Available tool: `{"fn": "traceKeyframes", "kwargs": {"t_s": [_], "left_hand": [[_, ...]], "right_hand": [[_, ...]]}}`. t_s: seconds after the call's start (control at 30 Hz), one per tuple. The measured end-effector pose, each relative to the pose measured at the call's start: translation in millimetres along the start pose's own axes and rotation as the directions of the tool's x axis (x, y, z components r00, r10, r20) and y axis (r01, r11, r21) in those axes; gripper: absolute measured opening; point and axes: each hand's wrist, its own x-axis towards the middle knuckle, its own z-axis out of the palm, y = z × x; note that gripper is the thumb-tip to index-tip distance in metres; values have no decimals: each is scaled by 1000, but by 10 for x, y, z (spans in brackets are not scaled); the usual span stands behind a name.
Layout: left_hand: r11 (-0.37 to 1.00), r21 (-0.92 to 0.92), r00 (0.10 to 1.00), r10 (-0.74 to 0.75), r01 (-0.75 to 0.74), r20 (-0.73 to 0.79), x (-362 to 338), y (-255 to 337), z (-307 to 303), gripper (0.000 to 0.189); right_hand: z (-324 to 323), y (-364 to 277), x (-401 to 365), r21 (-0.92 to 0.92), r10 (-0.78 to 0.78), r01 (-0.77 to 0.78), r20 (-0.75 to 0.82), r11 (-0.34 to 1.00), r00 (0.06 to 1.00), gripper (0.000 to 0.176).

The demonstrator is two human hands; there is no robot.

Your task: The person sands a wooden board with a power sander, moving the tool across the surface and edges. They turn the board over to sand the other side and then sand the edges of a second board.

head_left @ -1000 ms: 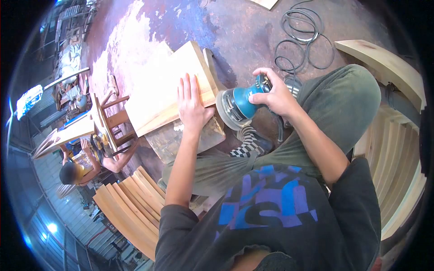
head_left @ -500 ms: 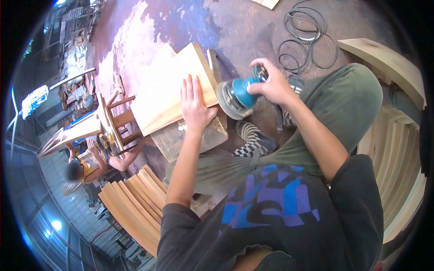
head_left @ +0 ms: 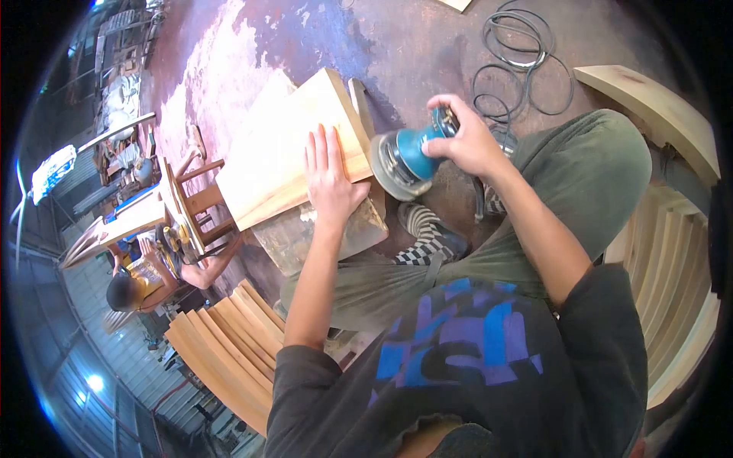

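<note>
My right hand (head_left: pixel 471 141) is wrapped round the body of a teal orbital sander (head_left: pixel 412 155). The sander is tilted on its side, its round pad facing the end edge of a thick wooden board (head_left: pixel 267 164). My left hand (head_left: pixel 333 179) lies flat on that board near its close right corner, fingers stretched out and thumb spread to the side. Beneath the board is a worn, paint-stained wooden support (head_left: pixel 305 243), partly covered by the board and my forearm.
A coiled black cord (head_left: pixel 527 57) lies on the floor beyond my right hand. Curved wooden pieces are stacked at left (head_left: pixel 229 336) and right (head_left: pixel 664 244), with a curved plank (head_left: pixel 649 107) above the right stack. Another person (head_left: pixel 141 286) works at a wooden frame on the left.
The sander and my right hand have shifted very slightly to the right. My left hand stays on the board. The other person's head has turned a little.
</note>
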Motion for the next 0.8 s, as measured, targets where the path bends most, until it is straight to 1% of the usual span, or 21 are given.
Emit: {"fn": "traceKeyframes", "kwargs": {"t_s": [0.03, 0.07, 0.1, 0.17, 0.23, 0.3, 0.33, 0.37, 0.43, 0.5, 0.6, 0.67, 0.7, 0.77, 0.8], "left_hand": [[1000, 1, 1000, 3, -3, -5, 14, -2, 5, 113], [1000, 0, 1000, 7, -7, -15, 51, -2, 14, 113], [1000, -3, 1000, 8, -8, -21, 67, 6, 16, 113], [1000, 1, 1000, 1, -1, -24, 62, 7, 11, 112], [1000, 14, 1000, 0, 0, -11, 74, -11, 6, 112], [1000, 28, 1000, -1, 0, 15, 38, 3, -20, 112], [1000, 27, 1000, -4, 4, 14, 48, 13, -32, 112], [1000, 24, 1000, -7, 7, 8, 64, 24, -33, 111], [1000, 9, 1000, -7, 7, -2, 65, 28, -24, 112], [1000, 2, 1000, -8, 8, -8, 48, 25, -9, 112], [999, 39, 1000, 19, -19, -10, 76, 18, -40, 112], [1000, 21, 999, 23, -23, -24, 71, 12, -14, 112], [999, 23, 999, 27, -26, -28, 66, 13, -18, 112], [1000, -13, 1000, 0, 0, 7, 65, 22, -32, 112], [1000, -11, 1000, 7, -7, 8, 67, 23, -23, 112]], "right_hand": [[-25, -68, 45, -30, 17, -17, -16, 999, 1000, 71], [-45, -108, 26, -52, 44, -44, 1, 998, 999, 71], [-42, -45, -15, -57, 40, -40, -2, 998, 999, 71], [-11, 126, -118, -12, -31, 31, 8, 999, 999, 70], [-16, 137, -98, -1, -9, 9, 18, 1000, 1000, 71], [15, 125, 87, -8, -72, 72, -27, 997, 997, 73], [9, 84, 192, 3, -3, 3, -12, 1000, 1000, 74], [31, 66, 266, 3, -5, 5, -14, 1000, 1000, 74], [60, 48, 353, -51, -45, 41, -95, 998, 994, 75], [59, 68, 345, -53, -44, 38, -102, 998, 994, 76], [40, 124, 155, -24, -38, 36, -81, 999, 996, 76], [-2, 235, -99, -26, -54, 54, -2, 998, 999, 77], [-35, 265, -187, -26, -59, 59, -4, 998, 998, 77], [-98, 304, -325, -36, 93, -90, 89, 995, 992, 78], [-78, 359, -340, -89, 65, -60, 57, 994, 996, 77]]}}
